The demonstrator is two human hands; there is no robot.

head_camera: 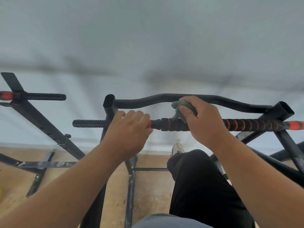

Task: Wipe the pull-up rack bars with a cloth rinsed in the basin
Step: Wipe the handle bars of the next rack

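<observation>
A black pull-up rack stands in front of me, seen from above. Its near grip bar (246, 125) is black foam with orange spiral stripes. Behind it runs a wavy black top bar (148, 100). My left hand (130, 132) grips the near bar close to the left upright (109, 104). My right hand (202, 119) holds a grey-green cloth (176, 109) bunched against the near bar's ribbed middle section. The basin is not in view.
A second rack part with a black grip (46, 97) and a slanted square post (41, 124) stands at the left. Black base rails (130, 186) lie on the tan floor. My knee in black trousers (197, 178) is raised, one shoe (177, 148) on the frame. A pale wall lies behind.
</observation>
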